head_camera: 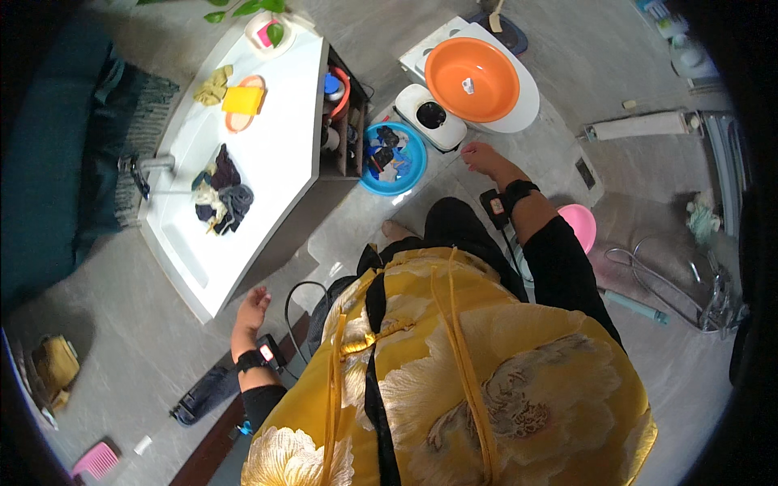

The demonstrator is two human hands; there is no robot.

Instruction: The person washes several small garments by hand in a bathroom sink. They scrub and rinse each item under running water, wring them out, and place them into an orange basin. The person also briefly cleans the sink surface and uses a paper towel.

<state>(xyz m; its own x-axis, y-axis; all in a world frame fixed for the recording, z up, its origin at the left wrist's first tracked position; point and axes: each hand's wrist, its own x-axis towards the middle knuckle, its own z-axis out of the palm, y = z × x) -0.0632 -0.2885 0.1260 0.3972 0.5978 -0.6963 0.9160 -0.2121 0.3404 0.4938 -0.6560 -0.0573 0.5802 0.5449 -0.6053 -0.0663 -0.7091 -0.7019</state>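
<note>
My left hand [253, 308] hangs beside the near edge of a white sink countertop [255, 255], fingers loosely curled around nothing visible. A bunched pile of dark, grey and cream cloth items [223, 193] lies in the sink basin [188, 243], in front of the faucet [146, 170]. Over the floor at the right, my right hand [483, 159] is loosely bent and appears to hold nothing. Closest to it are a white trash bin [448, 130] with a dark round opening and an orange plastic basin [453, 67] resting on the toilet [526, 112].
A blue basin [413, 176] of mixed waste stands by the open cabinet [343, 149]. On the counter are a yellow sponge [243, 100] on a soap dish and an olive cloth [214, 86]. A pink basin [580, 225] and a shower hose [656, 285] are at the right.
</note>
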